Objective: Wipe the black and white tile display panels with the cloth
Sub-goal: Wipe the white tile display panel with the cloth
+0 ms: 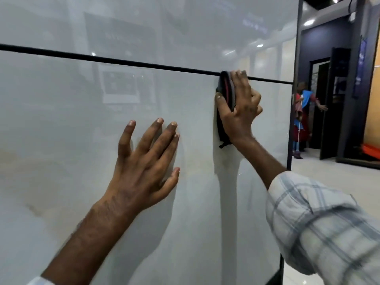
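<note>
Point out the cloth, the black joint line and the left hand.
cloth [227, 89], head view, folded edge above the thumb
black joint line [123, 61], head view, its middle stretch
left hand [141, 167], head view, back of hand

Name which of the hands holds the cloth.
The right hand, pressing the dark cloth at the black seam; the left hand rests flat on the panel.

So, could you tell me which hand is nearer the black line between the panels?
Right. The right hand holds the cloth with fingertips on the black line; the left hand rests flat on the white panel, below it.
</note>
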A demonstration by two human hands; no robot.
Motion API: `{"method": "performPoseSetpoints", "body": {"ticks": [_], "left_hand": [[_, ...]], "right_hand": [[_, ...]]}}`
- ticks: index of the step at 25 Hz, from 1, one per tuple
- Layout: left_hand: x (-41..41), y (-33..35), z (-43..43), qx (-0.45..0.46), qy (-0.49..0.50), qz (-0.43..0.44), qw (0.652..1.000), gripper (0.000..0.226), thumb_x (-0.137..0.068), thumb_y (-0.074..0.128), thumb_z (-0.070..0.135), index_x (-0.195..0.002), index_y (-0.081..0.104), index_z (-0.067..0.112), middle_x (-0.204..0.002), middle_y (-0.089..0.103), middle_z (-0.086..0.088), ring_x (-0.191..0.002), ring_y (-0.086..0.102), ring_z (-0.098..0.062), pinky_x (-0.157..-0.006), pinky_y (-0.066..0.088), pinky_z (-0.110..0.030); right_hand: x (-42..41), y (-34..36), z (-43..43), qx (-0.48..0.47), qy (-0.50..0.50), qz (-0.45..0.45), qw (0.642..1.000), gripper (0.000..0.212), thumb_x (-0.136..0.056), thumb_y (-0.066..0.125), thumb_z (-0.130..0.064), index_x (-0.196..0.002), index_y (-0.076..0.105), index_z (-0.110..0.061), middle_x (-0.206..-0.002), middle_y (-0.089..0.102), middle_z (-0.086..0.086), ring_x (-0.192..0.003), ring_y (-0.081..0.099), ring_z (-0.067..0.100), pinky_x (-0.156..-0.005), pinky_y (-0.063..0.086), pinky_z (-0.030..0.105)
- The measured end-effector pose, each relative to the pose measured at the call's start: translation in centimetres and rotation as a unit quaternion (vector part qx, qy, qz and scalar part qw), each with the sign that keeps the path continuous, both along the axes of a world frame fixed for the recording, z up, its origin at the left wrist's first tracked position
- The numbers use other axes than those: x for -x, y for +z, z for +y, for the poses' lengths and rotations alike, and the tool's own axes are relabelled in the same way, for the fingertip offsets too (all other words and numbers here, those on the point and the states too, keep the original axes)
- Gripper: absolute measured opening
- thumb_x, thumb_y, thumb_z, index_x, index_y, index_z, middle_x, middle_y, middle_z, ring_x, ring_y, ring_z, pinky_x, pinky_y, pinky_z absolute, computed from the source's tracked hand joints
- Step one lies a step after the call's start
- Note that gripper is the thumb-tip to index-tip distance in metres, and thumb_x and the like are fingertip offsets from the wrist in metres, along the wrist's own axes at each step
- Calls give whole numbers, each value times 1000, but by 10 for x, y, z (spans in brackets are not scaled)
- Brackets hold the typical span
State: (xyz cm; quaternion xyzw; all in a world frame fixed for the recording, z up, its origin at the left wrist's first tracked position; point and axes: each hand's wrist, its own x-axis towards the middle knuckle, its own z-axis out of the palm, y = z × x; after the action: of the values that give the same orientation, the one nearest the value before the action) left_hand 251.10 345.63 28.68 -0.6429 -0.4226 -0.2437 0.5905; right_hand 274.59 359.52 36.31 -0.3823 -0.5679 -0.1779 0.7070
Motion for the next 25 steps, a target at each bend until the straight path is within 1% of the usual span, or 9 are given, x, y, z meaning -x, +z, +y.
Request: {"method": "performPoseSetpoints", "body": {"ticks": [3,7,9,11,13,17,21,23,25], "left_hand": [[7,-17,-14,-6,2,4,1000,61,-97,49,44,-149,55,13,-172,22,-12,-156,28,-33,-118,17,-69],[20,-36,-23,4,5,8,1000,65,-95,49,45,-149,56,10,-170,26,-13,-156,28,-38,-117,21,-72],[22,-37,-21,8,17,31,999,68,-96,50,45,-153,51,8,-168,30,-15,-156,26,-42,-116,20,-75],[24,-40,-17,8,32,44,998,71,-96,51,45,-156,44,7,-168,29,-17,-155,25,-45,-115,19,-78],[25,-47,-16,4,45,47,998,74,-97,51,46,-158,39,5,-168,27,-19,-155,24,-46,-115,18,-80],[19,-70,-13,11,50,28,998,77,-98,50,46,-160,34,2,-169,25,-21,-155,23,-46,-115,16,-81],[23,-68,-14,11,58,35,998,76,-100,48,45,-159,33,1,-168,24,-23,-155,22,-48,-113,16,-82],[20,-74,-12,12,60,26,998,75,-100,48,44,-159,34,0,-168,24,-25,-155,21,-50,-113,14,-83],[15,-88,-12,27,63,26,997,75,-99,48,42,-159,34,-1,-168,23,-26,-154,20,-51,-113,12,-84]], "right_hand": [[9,-61,-15,-49,-19,-155,986,70,-92,60,-47,-157,46,-26,-167,35,-4,-140,43,32,-107,33,52],[-4,-111,-16,-186,-6,-397,899,60,-92,66,-40,-147,59,-18,-160,46,6,-140,51,38,-101,39,63],[-20,-72,7,-155,-8,-297,942,56,-93,63,-43,-145,62,-23,-159,49,1,-136,55,33,-101,41,61],[-32,-27,20,-45,-3,-31,998,63,-88,63,-53,-146,60,-30,-158,49,-9,-132,52,28,-104,38,52],[-27,-17,20,4,17,83,996,68,-86,61,-58,-148,57,-30,-158,49,-12,-131,49,28,-107,36,50],[21,-126,-18,-111,19,-123,986,64,-88,68,-45,-147,59,-23,-158,47,-7,-131,49,36,-104,35,52],[17,-194,-21,-197,55,-378,903,63,-88,67,-44,-146,61,-21,-157,52,2,-137,52,37,-96,40,65],[-11,-167,6,-176,31,-331,927,59,-91,65,-43,-147,60,-24,-157,51,4,-138,54,35,-96,40,69],[-38,-125,29,-97,-17,-134,986,58,-91,67,-45,-146,60,-28,-158,50,0,-132,55,32,-100,39,63]]}}
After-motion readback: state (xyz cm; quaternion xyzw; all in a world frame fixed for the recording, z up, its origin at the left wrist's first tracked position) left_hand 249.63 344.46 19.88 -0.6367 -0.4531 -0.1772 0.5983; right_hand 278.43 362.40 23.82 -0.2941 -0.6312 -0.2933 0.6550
